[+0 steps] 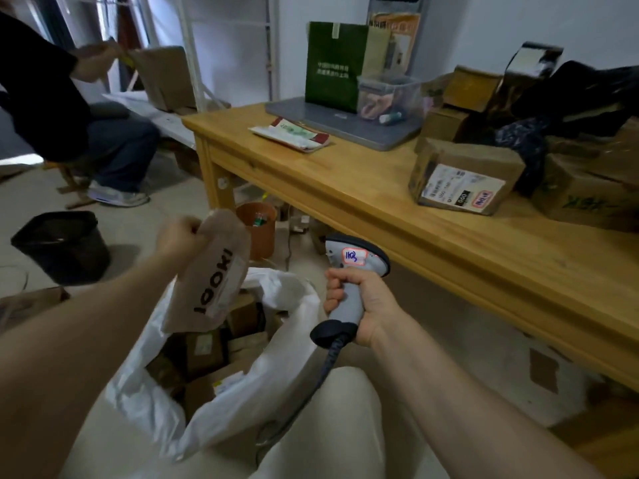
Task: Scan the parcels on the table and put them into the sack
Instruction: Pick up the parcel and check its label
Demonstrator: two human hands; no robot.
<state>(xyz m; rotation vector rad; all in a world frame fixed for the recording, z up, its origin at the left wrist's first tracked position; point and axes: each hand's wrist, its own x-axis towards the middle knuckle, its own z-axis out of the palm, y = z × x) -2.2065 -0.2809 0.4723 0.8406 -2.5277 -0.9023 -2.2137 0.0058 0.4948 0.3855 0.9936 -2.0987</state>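
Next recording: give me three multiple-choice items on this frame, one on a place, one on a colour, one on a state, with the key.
1. Where is the brown paper parcel?
A. Lying on the scanner
B. Hanging above the open sack
C. Buried inside the sack

2. What colour is the sack?
A. White
B. Green
C. Black

3. What is the right hand doing?
A. Open, holding nothing
B. Gripping the scanner's handle
C. Pinching the parcel

Key:
1 B, since the left hand holds the parcel by its top over the sack's mouth.
2 A, since the sack's plastic is plainly white.
3 B, since the fingers curl round the grey handle.
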